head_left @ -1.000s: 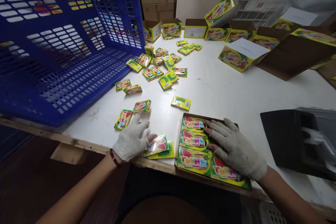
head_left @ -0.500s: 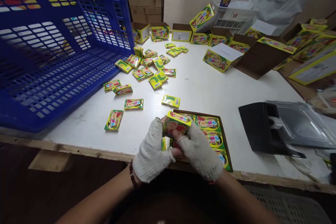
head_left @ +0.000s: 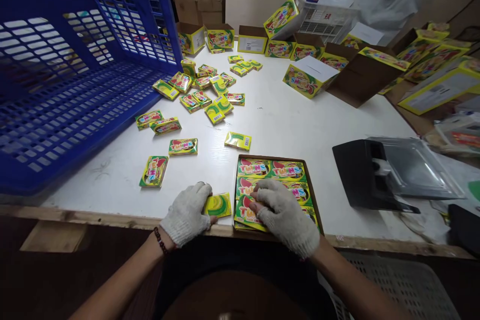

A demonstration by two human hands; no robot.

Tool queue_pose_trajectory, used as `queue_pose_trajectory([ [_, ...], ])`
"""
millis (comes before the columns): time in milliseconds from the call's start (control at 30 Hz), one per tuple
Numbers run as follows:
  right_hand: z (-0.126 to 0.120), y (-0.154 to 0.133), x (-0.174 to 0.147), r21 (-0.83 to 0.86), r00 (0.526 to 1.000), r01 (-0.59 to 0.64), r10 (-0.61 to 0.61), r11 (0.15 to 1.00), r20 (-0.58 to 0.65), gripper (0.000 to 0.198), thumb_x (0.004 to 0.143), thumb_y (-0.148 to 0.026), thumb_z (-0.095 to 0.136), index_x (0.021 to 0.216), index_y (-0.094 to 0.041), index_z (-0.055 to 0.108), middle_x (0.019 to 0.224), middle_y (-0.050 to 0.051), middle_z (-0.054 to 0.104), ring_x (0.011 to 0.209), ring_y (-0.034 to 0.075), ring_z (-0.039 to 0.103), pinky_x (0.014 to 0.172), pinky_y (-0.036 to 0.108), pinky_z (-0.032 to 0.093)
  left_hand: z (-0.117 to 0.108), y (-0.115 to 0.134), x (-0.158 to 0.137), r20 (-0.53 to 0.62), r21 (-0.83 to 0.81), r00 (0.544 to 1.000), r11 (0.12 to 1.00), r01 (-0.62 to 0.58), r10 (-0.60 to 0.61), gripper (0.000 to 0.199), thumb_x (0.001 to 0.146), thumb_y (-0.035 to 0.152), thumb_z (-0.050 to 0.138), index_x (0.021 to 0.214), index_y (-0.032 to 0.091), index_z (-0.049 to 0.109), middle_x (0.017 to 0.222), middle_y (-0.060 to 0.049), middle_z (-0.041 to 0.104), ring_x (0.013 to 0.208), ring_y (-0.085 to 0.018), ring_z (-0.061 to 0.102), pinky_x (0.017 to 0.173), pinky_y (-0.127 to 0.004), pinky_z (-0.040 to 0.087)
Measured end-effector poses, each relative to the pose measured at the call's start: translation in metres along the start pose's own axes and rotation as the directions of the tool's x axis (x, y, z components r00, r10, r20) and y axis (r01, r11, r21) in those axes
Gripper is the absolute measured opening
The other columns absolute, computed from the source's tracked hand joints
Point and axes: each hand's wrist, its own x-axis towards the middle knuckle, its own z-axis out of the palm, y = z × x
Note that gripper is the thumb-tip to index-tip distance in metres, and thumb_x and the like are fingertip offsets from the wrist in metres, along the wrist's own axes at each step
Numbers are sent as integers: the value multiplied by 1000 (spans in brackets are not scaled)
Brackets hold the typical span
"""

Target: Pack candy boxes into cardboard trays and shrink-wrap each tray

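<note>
Both gloved hands [head_left: 187,214] [head_left: 283,212] palm-down, fingers curled.

Both hands, left [head_left: 187,213] and right [head_left: 284,214], wear coarse knitted cloth gloves. The packets [head_left: 254,167] are glossy printed card in a brown cardboard tray [head_left: 314,195]. The bench [head_left: 300,125] is smooth white with a raw wood edge; the crate [head_left: 75,85] is blue plastic.

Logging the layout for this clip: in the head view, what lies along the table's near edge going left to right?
Blue crate → left hand on a yellow packet → right hand on the packets in the brown tray → black device.
</note>
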Motion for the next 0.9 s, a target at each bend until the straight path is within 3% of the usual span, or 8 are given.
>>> queue_pose_trajectory([
  [167,-1,14,-4,-53,980,199,-197,979,39,14,93,-21,54,84,-18,65,97,8,64,90,20,58,83,36,48,-1,-11,-1,46,-387,982,903,186,-183,36,78,31,56,112,22,53,104,-5,68,94,-23,65,82,-35,50],
  [233,-7,13,-4,-112,979,203,-200,973,32,8,89,-25,62,89,-18,66,100,9,64,94,23,57,85,40,47,-5,-16,-1,-49,-514,967,836,190,-249,40,80,38,54,117,22,55,113,-6,67,104,-25,63,90,-37,49],
  [333,-16,5,-6,-180,989,135,-121,974,87,31,77,-31,76,103,-18,66,104,10,64,99,28,55,89,46,45,-15,-15,-3,-146,-700,928,698,148,-343,46,77,47,60,114,19,61,112,-6,68,101,-26,64,89,-36,52],
  [433,-19,2,-10,-142,973,165,-137,976,186,43,74,-27,75,114,-18,63,108,11,64,100,28,56,92,47,46,-22,-5,-7,-103,-905,917,418,73,-385,53,71,50,69,113,17,62,111,-7,69,94,-23,65,80,-33,56],
  [567,-10,4,-15,-58,961,224,-211,973,176,44,77,-22,70,119,-14,60,116,14,63,103,27,58,89,46,49,-21,14,-8,32,-999,937,-27,24,-347,58,69,43,78,117,18,59,109,-8,69,88,-19,67,76,-31,58],
  [667,-5,5,-15,-20,960,231,-224,973,170,41,80,-23,67,120,-15,60,117,15,63,104,28,58,89,46,50,-23,28,-4,66,-974,952,-227,-5,-300,53,68,34,81,115,19,60,108,-6,70,87,-16,68,77,-28,59],
  [800,-12,-1,0,118,994,105,-107,987,12,39,89,-30,55,126,-17,56,123,15,61,115,30,56,98,49,46,-31,51,3,76,-938,988,-347,24,-137,47,70,32,81,109,20,60,105,-5,70,85,-13,68,73,-22,56],
  [900,-17,-14,21,420,996,-80,51,904,80,43,92,-46,49,125,-19,56,120,13,63,107,28,61,89,44,52,-31,69,9,61,-959,998,-278,55,-12,39,73,40,78,97,18,57,90,-3,68,74,-11,65,65,-21,53],
])
